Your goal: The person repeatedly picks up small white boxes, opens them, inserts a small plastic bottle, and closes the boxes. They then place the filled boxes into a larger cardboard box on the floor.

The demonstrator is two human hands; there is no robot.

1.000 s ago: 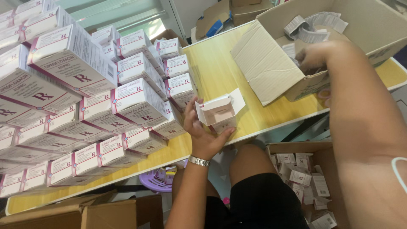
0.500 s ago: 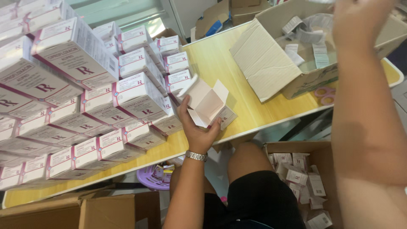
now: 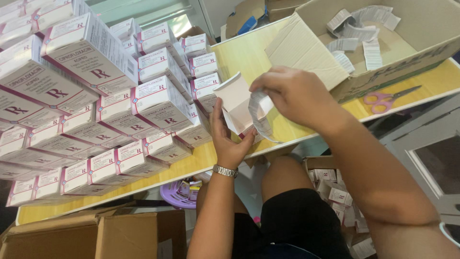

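Note:
My left hand holds a small white carton upright over the front edge of the yellow table, its top flap open. My right hand pinches a folded printed paper leaflet and holds it against the carton's open side. A metal watch is on my left wrist. To the left rises a large stack of white and magenta medicine boxes. An open cardboard box with several folded leaflets inside stands at the back right.
Pink-handled scissors lie on the table beside the cardboard box. Brown cartons sit on the floor at the lower left. A purple basket and another box of leaflets are under the table by my knees.
My right hand left the cardboard box, rose, then came down to the carton with a leaflet. My left hand turned the carton upright with its flap open.

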